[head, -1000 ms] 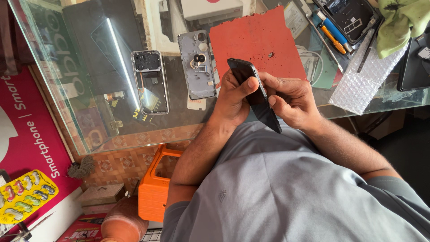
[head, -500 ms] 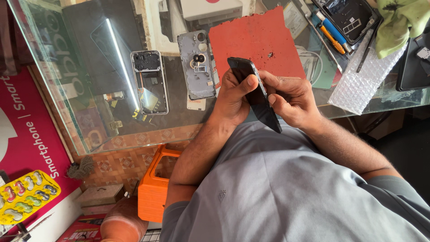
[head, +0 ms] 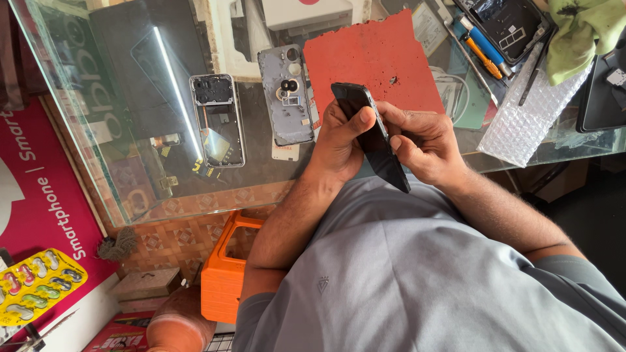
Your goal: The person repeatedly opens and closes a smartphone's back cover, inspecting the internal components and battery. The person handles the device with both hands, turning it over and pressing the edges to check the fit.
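A slim black phone is held tilted between both my hands, just above the near edge of the glass tabletop. My left hand wraps its left side, with the thumb pressed on the dark face. My right hand grips the right edge, its fingertips on the phone's upper part. A worn red mat lies on the glass right behind the phone.
An opened phone frame and a grey back cover with camera holes lie left of the mat. At the right are bubble wrap, a blue and orange screwdriver, another opened phone and a green cloth. An orange box stands below the table.
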